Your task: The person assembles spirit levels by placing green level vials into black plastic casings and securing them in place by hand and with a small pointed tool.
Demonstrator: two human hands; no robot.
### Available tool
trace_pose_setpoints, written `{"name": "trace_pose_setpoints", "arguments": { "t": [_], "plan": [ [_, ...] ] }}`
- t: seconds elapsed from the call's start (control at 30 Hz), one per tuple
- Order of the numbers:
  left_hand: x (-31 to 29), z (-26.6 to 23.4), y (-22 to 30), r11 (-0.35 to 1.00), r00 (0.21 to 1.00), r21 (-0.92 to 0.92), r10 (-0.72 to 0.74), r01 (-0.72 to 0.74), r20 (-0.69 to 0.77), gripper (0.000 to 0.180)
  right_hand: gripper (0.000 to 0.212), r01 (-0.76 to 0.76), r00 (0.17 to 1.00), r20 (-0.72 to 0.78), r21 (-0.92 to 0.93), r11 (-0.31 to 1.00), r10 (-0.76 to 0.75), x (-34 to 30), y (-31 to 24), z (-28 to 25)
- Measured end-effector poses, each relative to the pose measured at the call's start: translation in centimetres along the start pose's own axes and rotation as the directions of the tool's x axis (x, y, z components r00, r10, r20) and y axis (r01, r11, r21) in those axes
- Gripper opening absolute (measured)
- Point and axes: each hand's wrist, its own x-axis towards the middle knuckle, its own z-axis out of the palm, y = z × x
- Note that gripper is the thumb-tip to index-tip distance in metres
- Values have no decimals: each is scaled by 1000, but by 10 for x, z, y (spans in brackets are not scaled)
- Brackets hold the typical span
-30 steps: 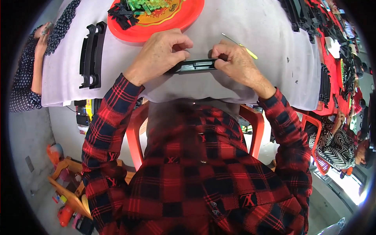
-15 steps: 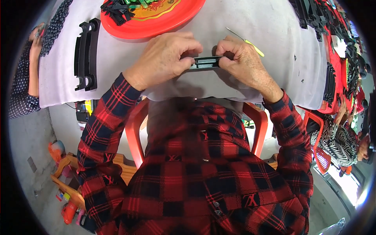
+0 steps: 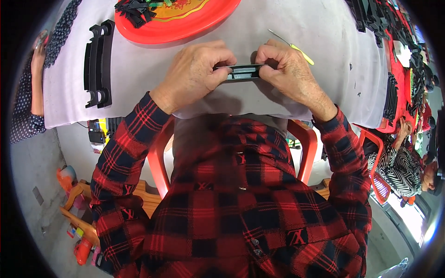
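Over one pale tablecloth, left hand and right hand clamp their grip on one black strip.

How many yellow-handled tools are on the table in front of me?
1: the yellow-handled tool lies on the pale tablecloth, just beyond your right hand. Others may be hidden under the black plastic parts at upper right.

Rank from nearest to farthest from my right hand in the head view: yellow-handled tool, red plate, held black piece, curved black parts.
1. Held black piece: pinched by your right hand.
2. Yellow-handled tool: just beyond it.
3. Red plate: ahead, leftward.
4. Curved black parts: far left.
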Motion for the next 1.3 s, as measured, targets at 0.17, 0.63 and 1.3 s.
{"name": "trace_pose_setpoints", "arguments": {
  "t": [0.17, 0.63, 1.3],
  "plan": [
    [-1, 2, -1, 998, 1000, -61, -12, 11, -27, 14, 4, 3, 1000, -3, -2, 1000, -3, 0, 0, 1],
    [1, 7, -3, 999, 998, -8, 35, -36, -57, 15, 5, 5, 1000, -18, -2, 1000, -5, -1, 0, 1],
    [-13, 10, 23, 961, 933, -78, -277, 267, -230, 14, 7, 28, 999, -30, -34, 999, -29, 0, -1, 0]
  ]
}}
